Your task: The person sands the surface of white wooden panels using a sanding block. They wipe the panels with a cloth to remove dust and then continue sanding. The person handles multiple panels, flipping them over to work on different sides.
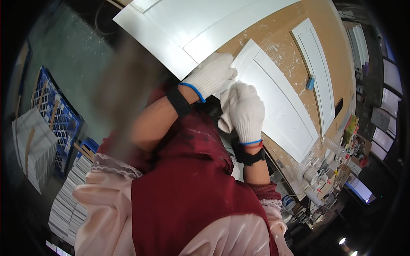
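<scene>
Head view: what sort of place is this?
Probably a workshop for making or finishing panels. A framed white panel lies under the gloved hands on a white-smudged tan worktop, and tall stacks of pale boards stand at lower left.

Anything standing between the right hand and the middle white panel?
Nothing visible: the gloved right hand is right at the near edge of the middle white panel. The left hand is beside it, not between; the blue block lies farther off, by the narrow panel.

White rectangular panel with grooved border lines; flat and slantwise on the tan surface
</scene>
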Available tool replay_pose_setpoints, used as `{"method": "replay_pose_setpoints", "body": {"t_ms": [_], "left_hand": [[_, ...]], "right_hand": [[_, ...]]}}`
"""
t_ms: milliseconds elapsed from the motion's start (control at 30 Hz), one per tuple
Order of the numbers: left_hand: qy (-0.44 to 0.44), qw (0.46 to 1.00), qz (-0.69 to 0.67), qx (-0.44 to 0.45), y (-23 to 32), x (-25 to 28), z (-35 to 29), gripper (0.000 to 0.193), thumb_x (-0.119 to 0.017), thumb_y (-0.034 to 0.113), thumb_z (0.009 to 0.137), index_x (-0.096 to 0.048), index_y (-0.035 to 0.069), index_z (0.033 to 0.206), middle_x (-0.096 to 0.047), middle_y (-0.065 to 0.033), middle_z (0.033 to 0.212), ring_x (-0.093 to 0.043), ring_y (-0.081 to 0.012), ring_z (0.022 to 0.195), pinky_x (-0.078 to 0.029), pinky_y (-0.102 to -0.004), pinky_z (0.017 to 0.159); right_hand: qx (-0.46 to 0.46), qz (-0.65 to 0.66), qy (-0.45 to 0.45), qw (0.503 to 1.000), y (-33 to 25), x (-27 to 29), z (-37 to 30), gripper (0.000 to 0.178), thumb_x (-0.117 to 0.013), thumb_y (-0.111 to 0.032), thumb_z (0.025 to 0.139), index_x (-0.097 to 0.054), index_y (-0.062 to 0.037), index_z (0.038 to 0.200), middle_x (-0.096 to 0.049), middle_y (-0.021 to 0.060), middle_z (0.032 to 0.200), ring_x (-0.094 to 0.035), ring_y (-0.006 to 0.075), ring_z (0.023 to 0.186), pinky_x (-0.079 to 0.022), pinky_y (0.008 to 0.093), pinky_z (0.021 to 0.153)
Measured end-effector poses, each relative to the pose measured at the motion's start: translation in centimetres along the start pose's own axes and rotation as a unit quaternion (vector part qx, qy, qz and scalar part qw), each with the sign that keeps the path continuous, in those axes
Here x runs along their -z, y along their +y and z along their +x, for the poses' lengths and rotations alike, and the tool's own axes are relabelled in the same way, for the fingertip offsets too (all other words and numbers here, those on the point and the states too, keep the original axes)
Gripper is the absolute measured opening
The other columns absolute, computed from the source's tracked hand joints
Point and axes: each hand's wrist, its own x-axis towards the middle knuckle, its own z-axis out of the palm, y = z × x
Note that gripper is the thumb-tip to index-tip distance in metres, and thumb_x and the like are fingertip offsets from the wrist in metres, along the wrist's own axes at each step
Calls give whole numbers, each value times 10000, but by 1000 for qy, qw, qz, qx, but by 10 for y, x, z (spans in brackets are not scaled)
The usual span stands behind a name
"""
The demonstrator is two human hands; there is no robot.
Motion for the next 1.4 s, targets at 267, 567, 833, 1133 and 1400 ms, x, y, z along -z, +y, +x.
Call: {"method": "replay_pose_setpoints", "body": {"t_ms": [267,567,833,1133,1400], "left_hand": [[-9,998,-34,44,-5,-9,8,320,-618,298,817,-614,-10,902,-629,-234,842,-613,-390,834,-486,-449,745],[-14,999,-52,4,-8,-8,5,292,-609,258,823,-593,-33,849,-624,-237,818,-616,-393,819,-488,-444,745],[51,998,-30,-19,-15,-17,6,300,-583,264,836,-587,-35,831,-618,-236,811,-610,-402,814,-484,-453,729],[25,1000,-15,-1,-14,-20,9,294,-576,270,857,-577,-22,819,-605,-240,788,-600,-411,804,-475,-474,721],[28,997,-75,-14,-10,-12,2,285,-612,254,830,-549,-21,790,-576,-239,771,-578,-411,793,-453,-472,704]], "right_hand": [[6,-13,1,1000,2,-7,-18,141,-587,-192,812,-574,-116,930,-585,139,839,-630,351,726,-503,447,632],[20,91,72,993,9,-5,-22,139,-561,-212,871,-627,-115,945,-618,161,865,-622,364,753,-496,461,653],[26,-7,39,999,-15,2,16,149,-530,-228,897,-594,-107,955,-591,160,813,-606,368,705,-484,462,624],[8,-27,9,1000,-6,7,30,184,-524,-234,882,-618,-92,953,-624,174,839,-621,373,777,-493,460,675],[-49,113,34,992,38,24,60,268,-545,-296,866,-648,-76,981,-667,163,946,-632,369,870,-501,431,762]]}}
